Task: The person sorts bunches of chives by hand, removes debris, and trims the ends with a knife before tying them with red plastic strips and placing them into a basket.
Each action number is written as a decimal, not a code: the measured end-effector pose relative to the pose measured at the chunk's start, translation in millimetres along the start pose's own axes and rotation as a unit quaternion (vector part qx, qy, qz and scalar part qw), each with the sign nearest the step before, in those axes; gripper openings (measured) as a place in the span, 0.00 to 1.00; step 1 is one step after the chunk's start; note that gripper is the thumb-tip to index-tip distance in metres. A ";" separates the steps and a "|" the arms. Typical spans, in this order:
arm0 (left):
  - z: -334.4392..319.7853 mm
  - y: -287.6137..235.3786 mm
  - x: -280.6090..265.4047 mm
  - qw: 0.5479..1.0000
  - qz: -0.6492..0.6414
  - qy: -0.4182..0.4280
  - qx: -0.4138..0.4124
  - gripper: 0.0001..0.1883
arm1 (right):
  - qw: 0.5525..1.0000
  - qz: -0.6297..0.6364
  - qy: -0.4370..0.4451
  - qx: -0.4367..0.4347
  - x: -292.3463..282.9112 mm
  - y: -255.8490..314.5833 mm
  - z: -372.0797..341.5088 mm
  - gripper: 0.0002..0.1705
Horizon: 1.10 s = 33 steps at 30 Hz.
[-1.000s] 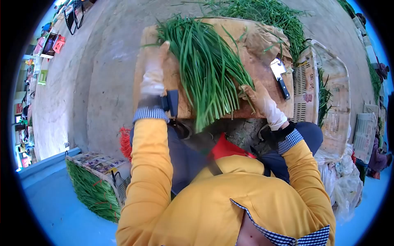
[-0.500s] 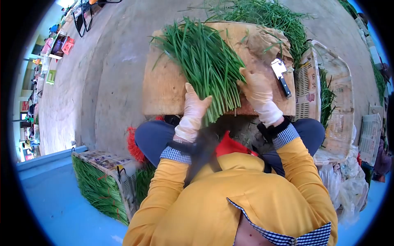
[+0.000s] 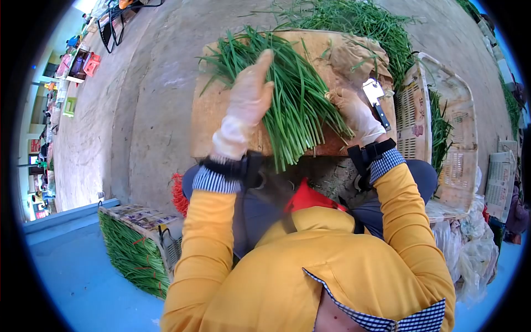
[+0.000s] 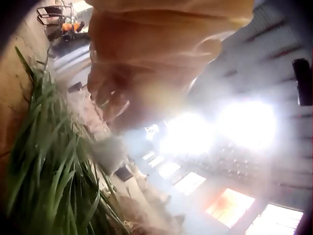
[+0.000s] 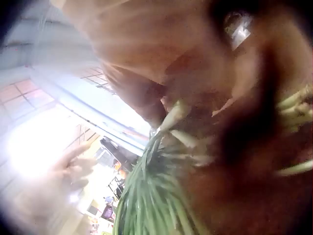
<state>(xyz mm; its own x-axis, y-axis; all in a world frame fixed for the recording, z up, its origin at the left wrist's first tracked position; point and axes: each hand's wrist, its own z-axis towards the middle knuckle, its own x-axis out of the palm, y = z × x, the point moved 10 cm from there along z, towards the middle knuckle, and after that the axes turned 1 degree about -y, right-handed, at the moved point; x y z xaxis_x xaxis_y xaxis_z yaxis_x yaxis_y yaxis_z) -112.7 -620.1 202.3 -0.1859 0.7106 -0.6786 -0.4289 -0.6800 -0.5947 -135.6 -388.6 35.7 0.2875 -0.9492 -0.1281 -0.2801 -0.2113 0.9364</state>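
Observation:
A thick bunch of long green garlic chives lies across a wooden board, leaves away from the person and pale stem ends toward them. My gloved left hand overlaps the bunch's left side, its fingers extended upward along the leaves and thumb apart. At the bunch's right edge my gloved right hand has its fingers curled in by the stems. In the right wrist view, pale stem ends poke out beside that hand's fingers. A cleaver with a black handle lies just right of it.
A crumpled brown cloth sits on the board's far right corner. Loose greens are heaped beyond the board. A plastic crate stands at the right, some greens inside. Tied bundles of greens fill a crate at lower left.
My left hand went from the board's left side down to the stem ends, then up along the leaves. My right hand moved in, then back out toward the cleaver. The stem ends now fan out rightward.

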 end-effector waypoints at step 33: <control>12.6 13.9 159.0 0.935 0.133 0.306 0.117 0.34 | 0.860 -0.312 -0.082 -0.395 -52.3 160.7 -101.0 0.24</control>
<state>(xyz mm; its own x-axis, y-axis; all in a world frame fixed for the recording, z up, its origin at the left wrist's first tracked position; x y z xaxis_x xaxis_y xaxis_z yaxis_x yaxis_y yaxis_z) -159.4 -514.3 91.6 0.1966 0.2372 -0.9514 -0.6349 -0.7086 -0.3079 -103.1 -349.3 225.8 0.0049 -0.7429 -0.6694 0.6103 -0.5280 0.5905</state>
